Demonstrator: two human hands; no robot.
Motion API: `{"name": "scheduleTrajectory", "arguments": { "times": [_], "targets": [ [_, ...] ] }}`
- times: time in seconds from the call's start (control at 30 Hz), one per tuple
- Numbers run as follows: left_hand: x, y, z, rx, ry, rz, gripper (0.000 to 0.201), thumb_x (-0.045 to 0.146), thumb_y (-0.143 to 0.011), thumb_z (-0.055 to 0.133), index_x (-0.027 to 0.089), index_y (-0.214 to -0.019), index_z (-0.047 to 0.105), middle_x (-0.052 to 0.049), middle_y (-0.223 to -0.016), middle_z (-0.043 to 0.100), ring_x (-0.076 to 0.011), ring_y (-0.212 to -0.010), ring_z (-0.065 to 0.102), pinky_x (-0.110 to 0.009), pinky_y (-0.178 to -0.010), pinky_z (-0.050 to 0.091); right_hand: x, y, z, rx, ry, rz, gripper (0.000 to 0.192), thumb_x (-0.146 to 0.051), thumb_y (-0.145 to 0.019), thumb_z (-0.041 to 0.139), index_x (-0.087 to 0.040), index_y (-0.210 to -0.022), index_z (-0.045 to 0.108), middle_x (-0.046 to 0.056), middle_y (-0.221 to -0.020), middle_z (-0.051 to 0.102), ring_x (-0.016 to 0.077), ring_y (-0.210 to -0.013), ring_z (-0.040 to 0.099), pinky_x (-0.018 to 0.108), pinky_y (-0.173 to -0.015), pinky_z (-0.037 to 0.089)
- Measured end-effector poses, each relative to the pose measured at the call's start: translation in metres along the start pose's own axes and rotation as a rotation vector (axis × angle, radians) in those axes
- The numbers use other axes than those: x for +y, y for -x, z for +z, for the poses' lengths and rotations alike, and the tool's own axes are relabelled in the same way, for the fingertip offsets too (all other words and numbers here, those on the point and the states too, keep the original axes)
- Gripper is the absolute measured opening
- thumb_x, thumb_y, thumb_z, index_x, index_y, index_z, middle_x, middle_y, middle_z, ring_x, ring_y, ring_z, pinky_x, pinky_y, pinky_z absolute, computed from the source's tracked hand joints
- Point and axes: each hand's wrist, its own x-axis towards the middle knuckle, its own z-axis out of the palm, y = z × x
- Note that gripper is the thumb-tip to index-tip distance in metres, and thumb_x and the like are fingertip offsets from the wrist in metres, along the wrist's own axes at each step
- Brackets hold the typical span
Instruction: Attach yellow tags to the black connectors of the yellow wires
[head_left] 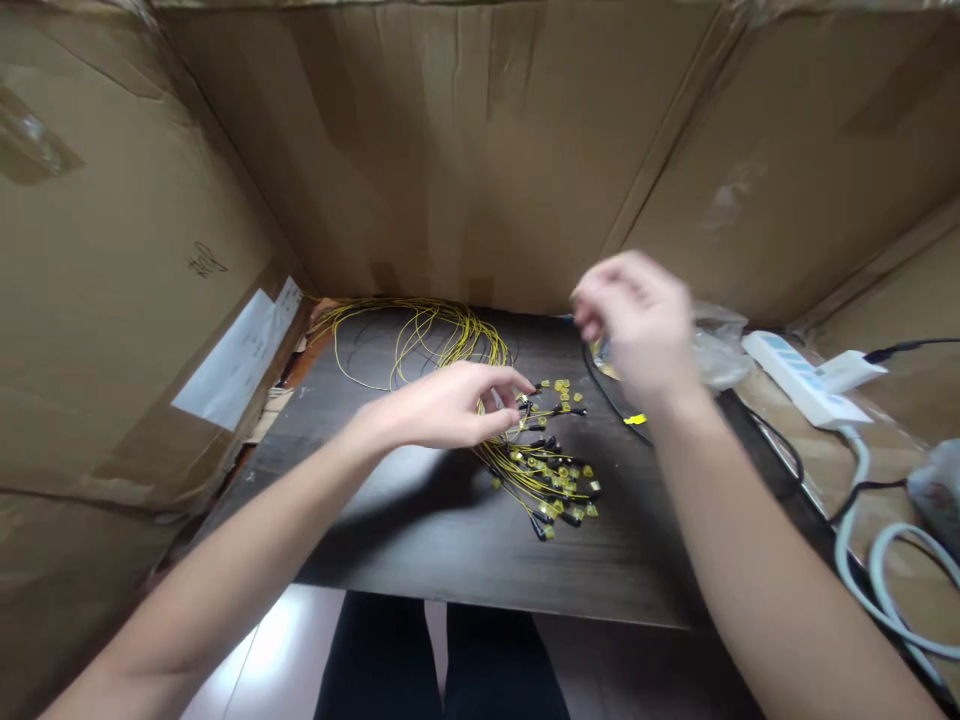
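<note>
A bundle of thin yellow cables [517,480] with black tips lies on the dark tabletop [435,555]. My left hand [469,405] is over the bundle, palm down and curved, with thumb and forefinger apart; the forefinger tip is beside a black cable end [538,387]. What lies under its palm is hidden. Small clear-yellow caps [562,385] sit among and beyond the cable ends. Raised at the right, my right hand [634,315] is blurred, its fingers curled together. Anything between those fingers is too small or smeared to make out.
Coiled yellow cable [450,325] lies at the back. Cardboard walls [450,150] enclose the table on several sides. Behind my right hand is a clear plastic bag [720,345]. A white power strip [795,375] and pale cord [862,560] sit at the right, near a black cable [600,385].
</note>
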Motion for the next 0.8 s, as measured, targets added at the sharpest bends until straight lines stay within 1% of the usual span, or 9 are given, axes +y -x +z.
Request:
{"name": "scheduleTrajectory", "arguments": {
  "times": [0.07, 0.13, 0.23, 0.33, 0.43, 0.5, 0.63, 0.7, 0.8],
  "targets": [
    [-0.022, -0.012, 0.025, 0.072, -0.063, 0.04, 0.03, 0.021, -0.085, 0.06, 0.014, -0.112, 0.071, -0.007, -0.093, 0.071, -0.0181, -0.078, 0.064, -0.03, -0.075, 0.052, 0.015, 0.016, 0.018, -0.066, 0.02, 0.006, 0.028, -0.033, -0.1, 0.049, -0.015, -0.09, 0.066, 0.003, -0.074, 0.063, 0.0128, -0.062, 0.053, 0.025, -0.057, 0.041],
    [-0.042, -0.013, 0.047, 0.141, -0.101, 0.083, 0.03, 0.013, -0.08, 0.056, 0.015, -0.106, 0.072, -0.005, -0.09, 0.068, -0.017, -0.077, 0.06, -0.03, -0.075, 0.051, 0.035, 0.034, 0.034, -0.156, 0.045, -0.004, 0.021, -0.029, -0.093, 0.053, -0.016, -0.081, 0.065, 0.0, -0.064, 0.059, 0.013, -0.056, 0.051, 0.026, -0.056, 0.038],
    [-0.06, -0.009, 0.064, 0.211, -0.123, 0.12, 0.031, 0.011, -0.08, 0.053, 0.015, -0.106, 0.072, -0.005, -0.087, 0.065, -0.0172, -0.078, 0.059, -0.031, -0.074, 0.05, 0.059, 0.052, 0.042, -0.208, 0.14, -0.028, 0.021, -0.019, -0.084, 0.045, -0.018, -0.08, 0.065, 0.001, -0.064, 0.062, 0.0145, -0.055, 0.053, 0.027, -0.058, 0.037],
    [-0.064, -0.008, 0.07, 0.26, -0.15, 0.152, 0.026, 0.016, -0.088, 0.054, 0.014, -0.108, 0.071, -0.006, -0.089, 0.065, -0.018, -0.081, 0.06, -0.032, -0.076, 0.051, 0.065, 0.055, 0.034, -0.246, 0.207, -0.074, 0.022, -0.02, -0.081, 0.044, -0.019, -0.071, 0.064, 0.001, -0.061, 0.062, 0.015, -0.053, 0.052, 0.028, -0.057, 0.036],
    [-0.065, -0.01, 0.073, 0.282, -0.164, 0.166, 0.025, 0.016, -0.094, 0.05, 0.014, -0.107, 0.071, -0.008, -0.093, 0.067, -0.0175, -0.082, 0.061, -0.032, -0.076, 0.052, 0.059, 0.053, 0.022, -0.313, 0.273, -0.076, 0.021, -0.021, -0.078, 0.045, -0.019, -0.067, 0.063, 0.001, -0.059, 0.062, 0.0146, -0.051, 0.051, 0.028, -0.056, 0.034],
    [-0.067, -0.011, 0.074, 0.304, -0.167, 0.157, 0.027, 0.015, -0.096, 0.046, 0.014, -0.108, 0.071, -0.009, -0.096, 0.066, -0.0175, -0.082, 0.062, -0.033, -0.076, 0.053, 0.055, 0.052, 0.016, -0.347, 0.37, -0.059, 0.016, -0.022, -0.074, 0.049, -0.019, -0.066, 0.063, 0.001, -0.057, 0.062, 0.0148, -0.051, 0.051, 0.028, -0.055, 0.031],
    [-0.072, -0.01, 0.076, 0.345, -0.201, 0.132, 0.03, 0.011, -0.097, 0.043, 0.014, -0.112, 0.069, -0.01, -0.097, 0.064, -0.0182, -0.082, 0.062, -0.035, -0.075, 0.054, 0.053, 0.054, 0.009, -0.252, 0.601, -0.057, 0.014, -0.026, -0.071, 0.054, -0.019, -0.063, 0.063, 0.002, -0.055, 0.06, 0.0163, -0.052, 0.051, 0.028, -0.054, 0.027],
    [-0.074, -0.01, 0.077, 0.342, -0.206, 0.145, 0.035, 0.006, -0.093, 0.043, 0.014, -0.116, 0.068, -0.01, -0.102, 0.065, -0.0187, -0.086, 0.063, -0.035, -0.077, 0.054, 0.056, 0.054, 0.008, -0.23, 0.625, -0.057, 0.014, -0.026, -0.071, 0.054, -0.019, -0.064, 0.063, 0.002, -0.055, 0.06, 0.0159, -0.051, 0.051, 0.028, -0.055, 0.028],
    [-0.074, -0.011, 0.078, 0.337, -0.212, 0.172, 0.038, 0.003, -0.09, 0.043, 0.014, -0.118, 0.066, -0.011, -0.106, 0.066, -0.0198, -0.09, 0.064, -0.037, -0.081, 0.055, 0.064, 0.054, 0.009, -0.246, 0.589, -0.09, 0.012, -0.024, -0.072, 0.053, -0.019, -0.07, 0.064, 0.001, -0.061, 0.063, 0.0162, -0.055, 0.053, 0.028, -0.056, 0.03]
  ]
}}
